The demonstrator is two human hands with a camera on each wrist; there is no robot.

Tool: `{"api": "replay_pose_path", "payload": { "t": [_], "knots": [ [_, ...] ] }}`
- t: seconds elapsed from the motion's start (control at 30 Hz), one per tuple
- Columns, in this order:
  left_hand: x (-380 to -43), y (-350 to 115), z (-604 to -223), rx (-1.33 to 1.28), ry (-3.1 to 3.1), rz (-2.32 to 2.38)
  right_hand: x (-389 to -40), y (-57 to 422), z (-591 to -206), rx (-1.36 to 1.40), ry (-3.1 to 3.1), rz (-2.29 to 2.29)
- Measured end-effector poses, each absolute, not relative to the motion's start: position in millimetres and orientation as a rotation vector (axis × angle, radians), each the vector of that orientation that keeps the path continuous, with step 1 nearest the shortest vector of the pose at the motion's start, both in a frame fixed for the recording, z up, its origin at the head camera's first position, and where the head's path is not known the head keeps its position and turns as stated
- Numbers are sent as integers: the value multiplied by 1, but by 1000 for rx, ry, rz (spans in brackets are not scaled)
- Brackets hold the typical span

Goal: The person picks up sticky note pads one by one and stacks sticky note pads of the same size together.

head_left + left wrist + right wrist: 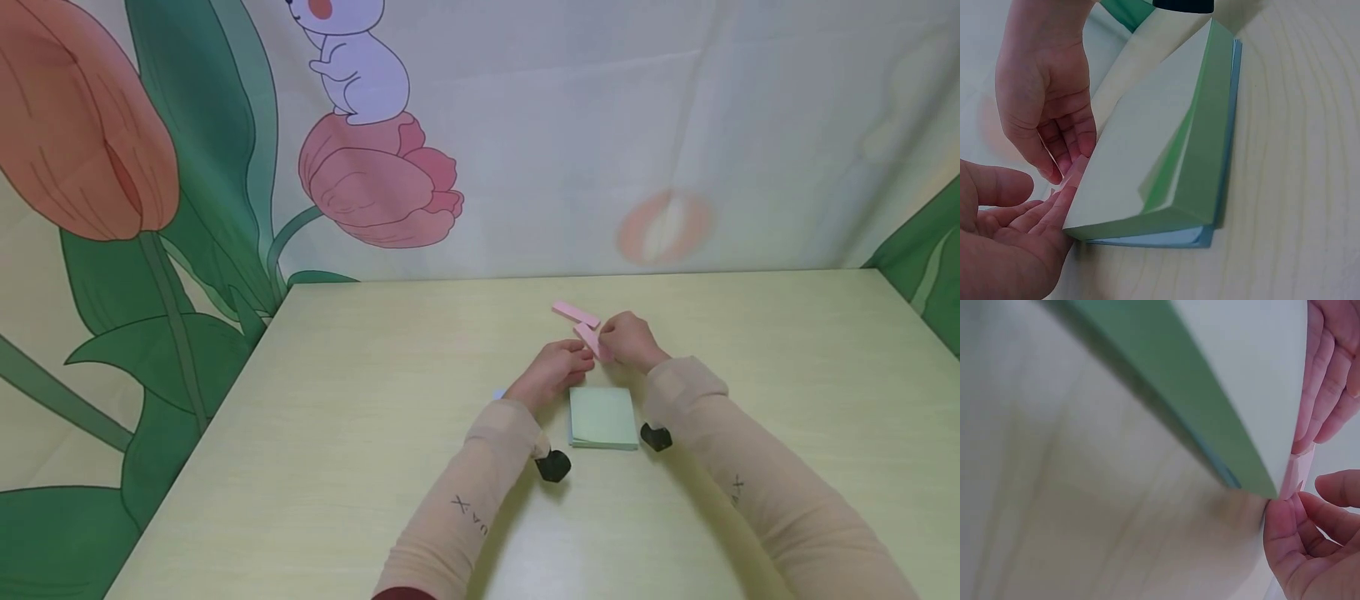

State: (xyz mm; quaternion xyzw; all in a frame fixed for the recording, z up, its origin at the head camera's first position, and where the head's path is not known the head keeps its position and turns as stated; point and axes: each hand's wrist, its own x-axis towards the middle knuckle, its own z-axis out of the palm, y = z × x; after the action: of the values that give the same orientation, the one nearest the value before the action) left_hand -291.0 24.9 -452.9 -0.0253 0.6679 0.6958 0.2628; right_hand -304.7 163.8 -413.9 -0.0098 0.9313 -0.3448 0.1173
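My right hand [632, 342] pinches one end of a narrow pink strip [587, 337], with the thumb and fingertips close together in the right wrist view. On the strip's near left side is my left hand [551, 372], fingers nearly straight and their tips right at the strip. The left palm is turned toward the strip in the left wrist view. A second pink strip [576, 314] lies just beyond on the table. Nearer than both hands sits a square pad of light green sticky notes [603, 417] with a lifted top-sheet corner, over a blue layer [1154, 239].
A small blue piece [498, 394] shows partly behind the left wrist. Dark knobs [553, 466] hang at both wrists, close to the pad's sides. The pale wooden table [337, 433] ends at a printed cloth backdrop [540, 150].
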Motion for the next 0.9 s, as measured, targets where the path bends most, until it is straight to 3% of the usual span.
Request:
{"api": "replay_pose_path", "payload": {
  "t": [0.17, 0.3, 0.53, 0.57, 0.9],
  "knots": [
    [-316, 25, -490, -23, 1777, 1898, -306, 163, -416, -17, 2729, -1005],
    [-292, 24, -455, -56, 1787, 1874, -306, 162, -415, -7, 2710, -1008],
    [-282, 19, -445, 27, 1795, 1836, -304, 165, -415, -5, 2650, -1007],
    [-273, 19, -429, -4, 1813, 1796, -303, 165, -415, -9, 2644, -1009],
    [-273, 22, -425, 83, 2009, 1622, -300, 171, -413, -46, 2602, -991]
  ]
}}
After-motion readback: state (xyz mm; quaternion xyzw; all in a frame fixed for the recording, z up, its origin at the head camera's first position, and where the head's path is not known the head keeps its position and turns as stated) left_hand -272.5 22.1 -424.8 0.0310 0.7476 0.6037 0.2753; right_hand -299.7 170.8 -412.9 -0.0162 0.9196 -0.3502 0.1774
